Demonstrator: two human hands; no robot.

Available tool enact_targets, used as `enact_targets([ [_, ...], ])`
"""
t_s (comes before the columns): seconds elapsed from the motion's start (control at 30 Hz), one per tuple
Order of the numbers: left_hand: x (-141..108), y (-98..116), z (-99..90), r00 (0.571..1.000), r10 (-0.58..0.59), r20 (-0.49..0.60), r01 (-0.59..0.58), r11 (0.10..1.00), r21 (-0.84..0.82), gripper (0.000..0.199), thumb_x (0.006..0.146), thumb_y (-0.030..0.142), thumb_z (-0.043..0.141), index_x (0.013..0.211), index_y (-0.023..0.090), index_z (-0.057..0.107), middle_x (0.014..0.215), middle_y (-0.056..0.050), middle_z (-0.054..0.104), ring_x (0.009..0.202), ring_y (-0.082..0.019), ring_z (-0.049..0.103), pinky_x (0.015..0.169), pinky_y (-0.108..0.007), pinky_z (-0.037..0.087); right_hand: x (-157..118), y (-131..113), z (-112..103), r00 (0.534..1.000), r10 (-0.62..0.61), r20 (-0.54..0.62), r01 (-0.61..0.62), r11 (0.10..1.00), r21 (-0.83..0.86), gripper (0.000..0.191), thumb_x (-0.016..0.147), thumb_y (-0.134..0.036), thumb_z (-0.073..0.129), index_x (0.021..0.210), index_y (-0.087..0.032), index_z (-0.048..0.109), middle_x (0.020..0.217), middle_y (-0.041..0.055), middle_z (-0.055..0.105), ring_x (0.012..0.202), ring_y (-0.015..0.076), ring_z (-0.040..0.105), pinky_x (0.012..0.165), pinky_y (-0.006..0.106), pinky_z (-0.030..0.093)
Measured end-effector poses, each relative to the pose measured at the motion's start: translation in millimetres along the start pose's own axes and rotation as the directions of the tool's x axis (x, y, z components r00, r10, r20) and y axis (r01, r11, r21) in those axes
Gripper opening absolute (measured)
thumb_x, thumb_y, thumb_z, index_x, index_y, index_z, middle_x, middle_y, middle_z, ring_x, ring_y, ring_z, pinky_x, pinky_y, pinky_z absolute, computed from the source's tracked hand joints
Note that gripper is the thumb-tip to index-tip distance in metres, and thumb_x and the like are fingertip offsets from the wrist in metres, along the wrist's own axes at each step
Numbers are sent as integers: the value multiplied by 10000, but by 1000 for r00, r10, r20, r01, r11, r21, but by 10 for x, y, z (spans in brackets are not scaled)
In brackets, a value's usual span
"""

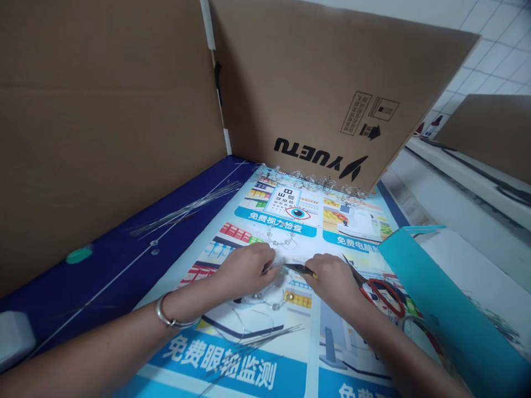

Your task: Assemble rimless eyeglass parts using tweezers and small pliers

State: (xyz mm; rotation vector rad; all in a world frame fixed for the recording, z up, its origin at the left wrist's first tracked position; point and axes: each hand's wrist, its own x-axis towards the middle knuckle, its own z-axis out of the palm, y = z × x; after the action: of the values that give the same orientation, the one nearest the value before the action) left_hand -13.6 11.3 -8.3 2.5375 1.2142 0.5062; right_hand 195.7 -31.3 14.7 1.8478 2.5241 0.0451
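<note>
My right hand (332,279) is closed around a pair of pliers (295,267) with dark pointed jaws and a bit of yellow handle showing. Their tip reaches left to the fingers of my left hand (249,268), which pinch a beaded wire (276,305). Clear beads hang on its thin loops below and above the hands; the exact spot gripped is hidden. Beside my right wrist lie red-handled scissors (384,298), blades pointing up and left. Loose straight wires (257,340) rest on the printed sheet below my left hand.
Cardboard panels (103,110) wall off the left and back. Clear beaded pieces (315,179) line the back panel's foot. A wire bundle (191,207) and a green lump (78,255) lie at left. A teal box (448,309) stands at right, with a white block (15,338) at lower left.
</note>
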Motion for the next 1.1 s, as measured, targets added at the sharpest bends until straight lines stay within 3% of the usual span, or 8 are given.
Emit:
enact_targets([
  [0.13,22,5,-18,998,62,21,-57,979,-195,161,808,297,449,812,174,552,769,-22,548,728,-144,486,628,-239,345,10,-1,19,1000,3,2,-3,1000,-8,209,827,-354,473,741,-213,601,750,17,600,765,156,530,655,255,302],
  [0.3,44,-37,26,996,86,4,-81,944,-320,207,854,266,396,812,178,579,761,-12,563,731,-123,502,651,-226,368,11,-23,50,1000,-1,-1,1,1000,1,184,815,-349,489,745,-215,594,750,13,592,750,158,513,630,258,285],
  [0.6,32,-90,69,991,109,-79,-120,982,-145,170,839,231,430,780,169,578,738,-24,562,740,-139,503,678,-247,391,-31,13,103,997,13,-72,-10,999,47,175,802,-348,506,723,-205,568,742,16,568,751,162,483,649,263,279],
  [0.8,22,-100,62,990,97,-106,-104,993,-63,176,843,232,418,790,165,570,743,-32,553,747,-144,504,686,-255,397,-52,-79,179,993,11,-117,10,984,177,226,814,-400,488,732,-205,566,757,18,553,760,150,480,669,251,300],
  [1.1,43,-165,89,993,39,-107,-50,993,-110,186,848,244,408,794,177,573,754,-18,560,731,-131,508,676,-241,397,12,-326,313,985,55,-163,-6,958,288,162,776,-364,543,744,-205,555,748,16,543,742,154,476,646,249,317],
])
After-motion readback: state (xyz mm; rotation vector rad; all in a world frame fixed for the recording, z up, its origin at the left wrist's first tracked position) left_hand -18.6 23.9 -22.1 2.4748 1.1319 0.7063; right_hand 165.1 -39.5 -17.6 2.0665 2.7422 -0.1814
